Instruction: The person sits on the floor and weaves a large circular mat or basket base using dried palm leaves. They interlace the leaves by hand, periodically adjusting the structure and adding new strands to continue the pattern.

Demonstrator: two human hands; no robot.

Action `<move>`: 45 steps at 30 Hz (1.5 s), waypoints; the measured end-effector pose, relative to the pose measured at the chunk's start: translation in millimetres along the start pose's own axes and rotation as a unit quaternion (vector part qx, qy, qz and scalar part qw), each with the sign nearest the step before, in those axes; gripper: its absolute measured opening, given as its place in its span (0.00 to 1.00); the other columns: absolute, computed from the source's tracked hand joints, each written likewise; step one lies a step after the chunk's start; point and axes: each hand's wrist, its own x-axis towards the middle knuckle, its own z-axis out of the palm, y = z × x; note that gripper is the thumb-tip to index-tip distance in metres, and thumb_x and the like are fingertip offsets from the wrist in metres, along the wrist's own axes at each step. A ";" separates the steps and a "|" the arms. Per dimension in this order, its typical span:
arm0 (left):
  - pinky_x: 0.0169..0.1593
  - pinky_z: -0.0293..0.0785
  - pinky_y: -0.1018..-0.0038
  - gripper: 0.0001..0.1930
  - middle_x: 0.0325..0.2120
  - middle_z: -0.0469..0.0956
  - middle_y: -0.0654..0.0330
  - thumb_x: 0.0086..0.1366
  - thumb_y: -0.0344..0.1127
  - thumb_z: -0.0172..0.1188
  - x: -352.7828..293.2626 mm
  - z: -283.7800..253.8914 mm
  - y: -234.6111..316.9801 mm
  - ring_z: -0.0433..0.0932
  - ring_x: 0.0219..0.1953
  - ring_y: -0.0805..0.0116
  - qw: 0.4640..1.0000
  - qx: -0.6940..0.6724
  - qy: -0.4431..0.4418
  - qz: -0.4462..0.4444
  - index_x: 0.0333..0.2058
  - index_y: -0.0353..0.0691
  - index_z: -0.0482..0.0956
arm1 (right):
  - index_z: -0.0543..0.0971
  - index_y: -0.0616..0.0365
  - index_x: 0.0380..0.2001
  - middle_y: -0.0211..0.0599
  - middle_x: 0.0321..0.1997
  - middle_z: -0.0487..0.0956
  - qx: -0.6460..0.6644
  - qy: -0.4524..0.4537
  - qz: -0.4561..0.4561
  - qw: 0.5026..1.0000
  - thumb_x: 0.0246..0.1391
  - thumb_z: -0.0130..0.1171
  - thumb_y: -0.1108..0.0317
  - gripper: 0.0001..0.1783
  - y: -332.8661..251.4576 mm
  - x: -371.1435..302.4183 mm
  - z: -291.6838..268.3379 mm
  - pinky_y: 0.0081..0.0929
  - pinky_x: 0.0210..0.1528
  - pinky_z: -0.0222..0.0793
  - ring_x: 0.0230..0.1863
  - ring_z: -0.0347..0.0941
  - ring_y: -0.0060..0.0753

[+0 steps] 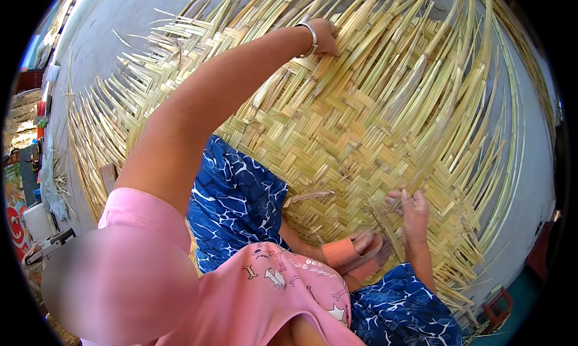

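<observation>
A large woven mat of split reed strips (pixel 346 135) spreads under and in front of me, in a diagonal pattern of pale green and yellow. My left hand (pixel 325 37), a silver bangle on its wrist, is stretched far forward to the mat's upper part. Its fingers are closed around loose reed strips (pixel 367 36) at the weave's edge; the fingertips are partly hidden. Close to my feet, my right hand (pixel 414 210) has its fingers bent together at a thin reed strip (pixel 424 168) over the woven part. A short flat reed piece (pixel 385 225) lies beside that hand.
Long unwoven reed ends fan out over the grey floor (pixel 114 30). My orange sandals (pixel 340 253) rest on the mat. A small wooden block (pixel 108 177) is at the mat's left edge. Bags and household items stand farther left, and a red frame (pixel 497 307) is at lower right.
</observation>
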 end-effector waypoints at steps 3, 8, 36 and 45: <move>0.29 0.75 0.74 0.15 0.24 0.79 0.58 0.50 0.38 0.68 -7.8 -0.2 -17.6 0.77 0.23 0.70 0.995 -0.034 0.072 0.052 0.32 0.35 0.77 | 0.71 0.58 0.42 0.35 0.36 0.80 -0.007 0.008 0.009 1.000 0.61 0.52 0.61 0.13 8.8 4.6 -13.7 0.18 0.34 0.69 0.36 0.77 0.25; 0.37 0.74 0.70 0.16 0.27 0.80 0.59 0.54 0.44 0.65 -23.8 7.8 -25.2 0.78 0.30 0.64 0.987 0.037 0.149 0.053 0.35 0.39 0.77 | 0.71 0.56 0.43 0.33 0.36 0.80 -0.008 0.024 0.022 0.999 0.60 0.52 0.60 0.13 19.9 2.1 -24.4 0.14 0.31 0.64 0.36 0.77 0.23; 0.44 0.74 0.68 0.20 0.39 0.77 0.61 0.67 0.54 0.44 36.0 10.6 48.4 0.75 0.41 0.71 0.890 -0.416 -0.189 0.008 0.45 0.44 0.72 | 0.71 0.59 0.44 0.34 0.37 0.79 0.037 0.000 0.011 0.999 0.61 0.52 0.60 0.14 -10.1 12.0 -12.9 0.21 0.38 0.68 0.38 0.77 0.26; 0.35 0.79 0.70 0.25 0.34 0.80 0.59 0.67 0.57 0.43 40.2 -7.4 71.3 0.80 0.32 0.69 0.752 -0.624 -0.205 0.046 0.43 0.43 0.76 | 0.70 0.59 0.45 0.37 0.38 0.79 0.031 -0.051 0.001 0.998 0.61 0.52 0.62 0.14 -29.1 35.9 5.6 0.24 0.41 0.72 0.39 0.77 0.28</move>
